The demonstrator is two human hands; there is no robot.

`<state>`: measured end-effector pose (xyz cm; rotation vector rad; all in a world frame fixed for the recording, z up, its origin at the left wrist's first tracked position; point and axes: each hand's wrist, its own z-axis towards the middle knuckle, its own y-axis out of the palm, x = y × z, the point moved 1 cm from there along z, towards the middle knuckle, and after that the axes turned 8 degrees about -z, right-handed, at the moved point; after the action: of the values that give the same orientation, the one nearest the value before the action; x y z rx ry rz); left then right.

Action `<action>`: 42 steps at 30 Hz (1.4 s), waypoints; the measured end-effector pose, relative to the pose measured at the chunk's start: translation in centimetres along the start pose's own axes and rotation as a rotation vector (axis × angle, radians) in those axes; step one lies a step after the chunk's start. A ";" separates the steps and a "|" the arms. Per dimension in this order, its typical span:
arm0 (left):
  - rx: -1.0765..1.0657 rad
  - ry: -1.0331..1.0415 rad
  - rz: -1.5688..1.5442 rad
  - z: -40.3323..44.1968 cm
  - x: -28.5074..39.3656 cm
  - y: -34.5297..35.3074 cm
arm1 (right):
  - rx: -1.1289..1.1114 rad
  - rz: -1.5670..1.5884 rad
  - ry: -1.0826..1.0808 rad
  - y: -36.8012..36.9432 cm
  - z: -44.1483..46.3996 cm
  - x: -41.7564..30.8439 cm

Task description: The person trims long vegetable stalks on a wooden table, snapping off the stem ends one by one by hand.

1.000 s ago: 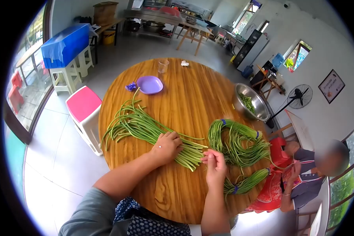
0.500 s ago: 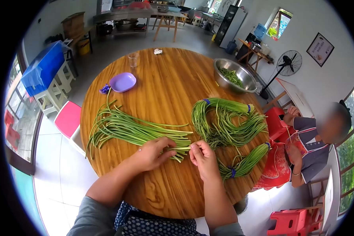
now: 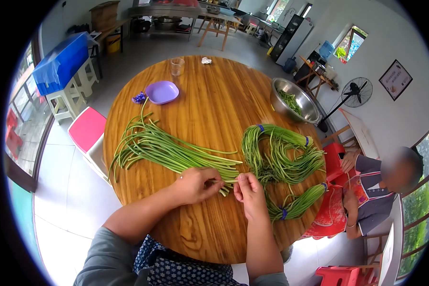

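A loose spread of long green garlic scapes (image 3: pixel 164 145) lies across the left half of the table, its pale cut ends toward my hands. My left hand (image 3: pixel 198 185) is curled over these ends, fingers closed on the scapes. Just to its right, my right hand (image 3: pixel 249 193) pinches the tip of a scape between thumb and fingers. Beyond my right hand sits a curved bundle of garlic scapes (image 3: pixel 283 152), tied with blue bands. A smaller tied bundle (image 3: pixel 298 202) lies nearer the right edge.
The round wooden table (image 3: pixel 209 105) bears a purple dish (image 3: pixel 162 92), blue bands (image 3: pixel 139 98), a clear cup (image 3: pixel 177 66), a crumpled white tissue (image 3: pixel 206 60) and a steel bowl (image 3: pixel 307 107) holding green pieces. Another person (image 3: pixel 362 190) sits at the right. A pink-topped stool (image 3: pixel 86 127) stands left.
The view has shifted, so the whole scene sits slightly to the right. My hands stay at the scapes' cut ends, keeping nearly the same pose.
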<state>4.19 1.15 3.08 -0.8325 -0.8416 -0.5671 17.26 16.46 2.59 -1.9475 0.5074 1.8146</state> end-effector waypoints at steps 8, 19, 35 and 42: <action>0.033 0.104 -0.008 0.1 -1.4 0.6 | 0.019 -0.075 -0.004 -0.1 0.3 0.9; 0.198 0.001 0.010 0.5 -1.2 0.7 | 0.252 -0.624 -0.424 2.7 -1.2 0.7; 0.018 -0.173 -0.196 0.2 -1.3 1.1 | 0.157 -0.658 -0.585 2.1 -1.2 0.6; 0.118 -0.105 -0.259 0.3 -1.2 1.7 | 0.234 -0.572 -0.581 2.4 -0.9 1.6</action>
<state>4.58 2.51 1.52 -0.6539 -1.0781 -0.6977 16.89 13.98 0.91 -1.1619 -0.0343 1.7202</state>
